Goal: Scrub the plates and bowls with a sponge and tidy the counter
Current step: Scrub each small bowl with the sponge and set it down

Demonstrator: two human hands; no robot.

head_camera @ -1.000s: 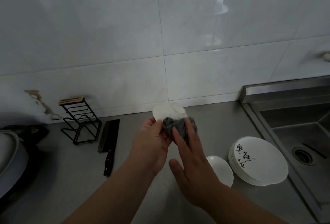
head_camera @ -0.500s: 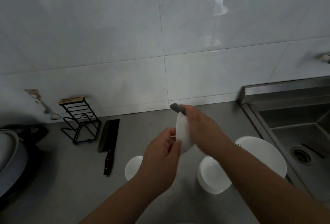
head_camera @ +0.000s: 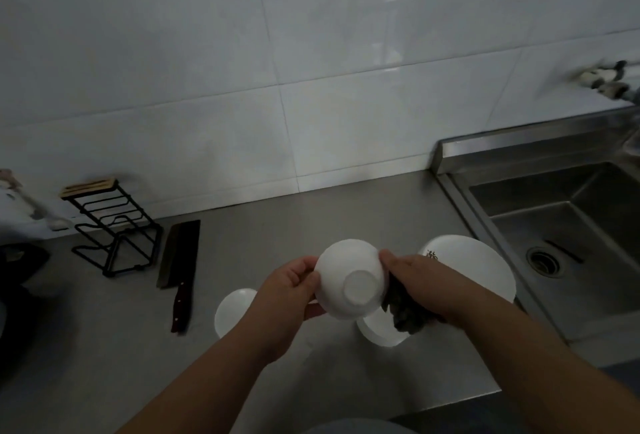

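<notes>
A small white bowl [head_camera: 351, 279] is held above the counter with its foot ring turned toward me. My left hand [head_camera: 287, 290] grips its left rim. My right hand [head_camera: 420, 281] holds a dark grey sponge cloth [head_camera: 403, 312] against the bowl's right side. Below them stand two more white bowls on the counter, one on the left [head_camera: 233, 310] and one partly hidden on the right [head_camera: 379, 331]. A stack of white plates [head_camera: 485, 260] with black writing sits beside the sink.
A steel sink [head_camera: 568, 246] with a drain fills the right side. A cleaver [head_camera: 180, 260] lies on the grey counter [head_camera: 311, 219] next to a black wire rack [head_camera: 110, 229]. A dark appliance sits at the far left edge.
The bowl has turned from edge-on to bottom toward me. My right hand and the cloth moved from the bowl's top edge down to its right side, and the view tilted down.
</notes>
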